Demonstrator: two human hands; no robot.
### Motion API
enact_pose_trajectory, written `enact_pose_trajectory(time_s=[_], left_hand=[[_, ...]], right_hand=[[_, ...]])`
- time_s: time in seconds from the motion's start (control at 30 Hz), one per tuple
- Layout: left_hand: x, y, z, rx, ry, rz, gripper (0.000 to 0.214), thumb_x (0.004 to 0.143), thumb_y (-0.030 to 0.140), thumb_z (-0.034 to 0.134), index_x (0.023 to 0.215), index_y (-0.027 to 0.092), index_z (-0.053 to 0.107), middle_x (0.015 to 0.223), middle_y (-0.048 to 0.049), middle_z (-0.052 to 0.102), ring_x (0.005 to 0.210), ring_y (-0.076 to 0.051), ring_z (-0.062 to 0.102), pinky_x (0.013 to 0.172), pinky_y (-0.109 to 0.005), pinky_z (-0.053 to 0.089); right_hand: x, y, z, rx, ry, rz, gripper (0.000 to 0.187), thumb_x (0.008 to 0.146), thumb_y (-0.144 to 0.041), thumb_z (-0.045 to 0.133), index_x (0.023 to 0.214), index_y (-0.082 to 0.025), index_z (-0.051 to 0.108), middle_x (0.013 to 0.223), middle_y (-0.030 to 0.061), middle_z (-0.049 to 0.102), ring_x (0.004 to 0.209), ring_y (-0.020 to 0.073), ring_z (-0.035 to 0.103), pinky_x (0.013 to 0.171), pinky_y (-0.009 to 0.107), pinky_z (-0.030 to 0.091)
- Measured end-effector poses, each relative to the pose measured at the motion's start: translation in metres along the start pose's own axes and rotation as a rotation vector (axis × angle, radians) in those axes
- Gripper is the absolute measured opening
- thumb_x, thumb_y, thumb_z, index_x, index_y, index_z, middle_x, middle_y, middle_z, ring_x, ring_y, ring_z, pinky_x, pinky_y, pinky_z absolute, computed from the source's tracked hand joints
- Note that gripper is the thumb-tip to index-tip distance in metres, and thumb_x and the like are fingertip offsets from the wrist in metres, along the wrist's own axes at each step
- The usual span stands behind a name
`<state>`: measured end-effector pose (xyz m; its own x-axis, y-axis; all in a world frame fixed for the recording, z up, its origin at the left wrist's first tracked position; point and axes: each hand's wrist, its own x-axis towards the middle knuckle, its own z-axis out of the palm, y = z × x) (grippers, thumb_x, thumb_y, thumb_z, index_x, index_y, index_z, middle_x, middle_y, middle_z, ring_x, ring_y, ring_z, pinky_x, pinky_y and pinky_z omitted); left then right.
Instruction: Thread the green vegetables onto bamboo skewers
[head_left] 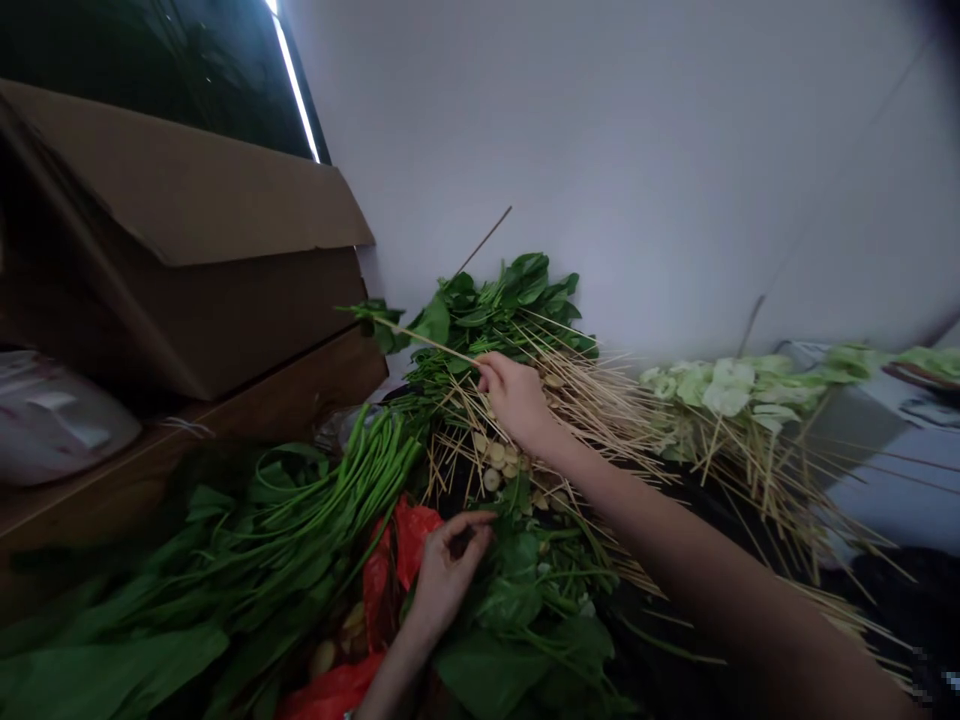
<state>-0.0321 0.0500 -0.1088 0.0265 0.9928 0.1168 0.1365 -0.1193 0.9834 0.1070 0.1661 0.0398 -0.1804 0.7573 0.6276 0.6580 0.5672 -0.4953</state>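
Note:
My right hand (517, 400) is closed around the blunt end of a bamboo skewer (435, 343). Green leaves (386, 328) are threaded on the skewer's far end, which points left. Lower down, my left hand (441, 572) is loosely curled, thumb and forefinger slightly apart, with nothing visible between them. It hovers beside loose leafy greens (517, 590) and a red plastic bag (412, 535). Behind my right hand lies a pile of skewered greens (517, 285), their bare sticks (600, 385) pointing right. Pale round slices (495, 465) on skewers sit under my right wrist.
A large bunch of long-stemmed greens (300, 530) fills the lower left. Skewers of pale green leaves (727, 385) lie at the right. A cardboard box (247, 300) stands on a wooden surface at left, near a white container (60, 425). The white wall (615, 150) rises behind.

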Motion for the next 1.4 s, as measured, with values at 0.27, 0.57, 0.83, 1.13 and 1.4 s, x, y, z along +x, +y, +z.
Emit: enact_pose_trajectory(time_s=[0.27,0.57,0.83,1.13,1.4], left_hand=[[-0.001,0.003,0.0,0.029,-0.023,0.001,0.031,0.079,0.042,0.064,0.092,0.016,0.075,0.073,-0.0055,0.07,0.068,-0.02,0.06,0.061,-0.027,0.044],[0.0,0.014,-0.002,0.038,-0.015,-0.019,0.029,0.077,0.041,0.066,0.092,0.017,0.075,0.077,-0.0059,0.072,0.074,-0.021,0.064,0.068,-0.028,0.048],[0.002,0.021,-0.008,0.092,-0.032,0.002,0.031,0.078,0.042,0.065,0.094,0.017,0.074,0.078,-0.0047,0.073,0.079,-0.021,0.065,0.075,-0.028,0.049],[0.001,0.051,-0.013,0.187,-0.054,0.028,0.035,0.079,0.047,0.066,0.096,0.018,0.074,0.082,-0.0058,0.074,0.076,-0.02,0.066,0.068,-0.025,0.05],[-0.022,0.069,-0.009,0.451,-0.384,0.201,0.021,0.082,0.037,0.064,0.096,0.026,0.076,0.092,-0.0039,0.076,0.085,-0.021,0.07,0.079,-0.026,0.053]], right_hand=[[0.037,-0.027,0.045,-0.249,-0.203,-0.031,0.029,0.097,-0.016,0.033,0.11,-0.017,0.058,0.106,0.013,0.068,0.096,0.0258,0.063,0.075,0.033,0.043],[0.003,-0.022,-0.025,-0.212,-0.114,-0.186,0.03,0.1,-0.029,0.038,0.11,-0.016,0.063,0.109,0.0092,0.067,0.104,0.0212,0.058,0.09,0.033,0.043],[-0.149,0.072,-0.104,-0.105,0.084,0.133,0.019,0.091,-0.024,0.052,0.09,-0.019,0.071,0.09,0.0047,0.074,0.085,0.0181,0.067,0.078,0.029,0.049],[-0.213,0.102,-0.094,-0.22,-0.092,0.333,0.019,0.089,-0.02,0.052,0.091,-0.02,0.071,0.091,0.0059,0.074,0.086,0.0187,0.067,0.078,0.03,0.049],[-0.234,0.1,-0.117,-0.349,-0.371,0.385,0.018,0.086,-0.014,0.052,0.081,-0.019,0.069,0.081,0.0033,0.07,0.078,0.0159,0.062,0.07,0.025,0.04]])
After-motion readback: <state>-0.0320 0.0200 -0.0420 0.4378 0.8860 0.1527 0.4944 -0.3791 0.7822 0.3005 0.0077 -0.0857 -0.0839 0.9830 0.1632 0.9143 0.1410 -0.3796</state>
